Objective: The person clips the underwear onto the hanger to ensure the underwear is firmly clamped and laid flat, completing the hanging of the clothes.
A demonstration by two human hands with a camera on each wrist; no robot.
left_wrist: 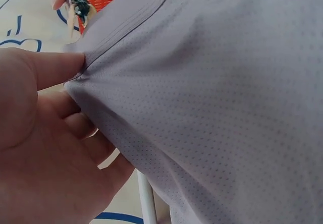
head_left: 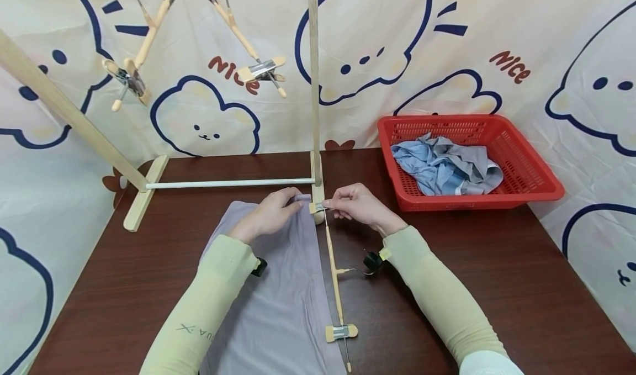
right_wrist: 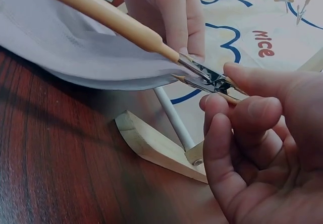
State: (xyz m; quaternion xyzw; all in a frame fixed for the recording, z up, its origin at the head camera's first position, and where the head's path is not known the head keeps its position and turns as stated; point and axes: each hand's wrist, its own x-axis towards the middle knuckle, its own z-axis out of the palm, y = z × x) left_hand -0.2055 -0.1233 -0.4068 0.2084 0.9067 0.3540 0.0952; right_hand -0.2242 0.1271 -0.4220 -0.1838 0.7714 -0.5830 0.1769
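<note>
A light grey-purple garment [head_left: 283,275] made of perforated fabric lies in front of me. Its far right corner is pinched between thumb and fingers of my left hand [head_left: 270,212]. Along the garment's right edge lies a wooden clip hanger [head_left: 331,259], its metal hook pointing right. My right hand [head_left: 365,206] pinches the hanger's far clip [right_wrist: 217,82], whose jaws stand apart beside the fabric corner in the right wrist view. Whether fabric lies inside them I cannot tell. The near clip [head_left: 342,332] sits at the garment's edge; its grip is unclear.
A red basket [head_left: 467,202] with crumpled blue and grey clothes [head_left: 447,165] stands at the back right. Behind my hands is a wooden rack with a white lower bar [head_left: 228,184]. Two more clip hangers [head_left: 149,38] hang at the upper left.
</note>
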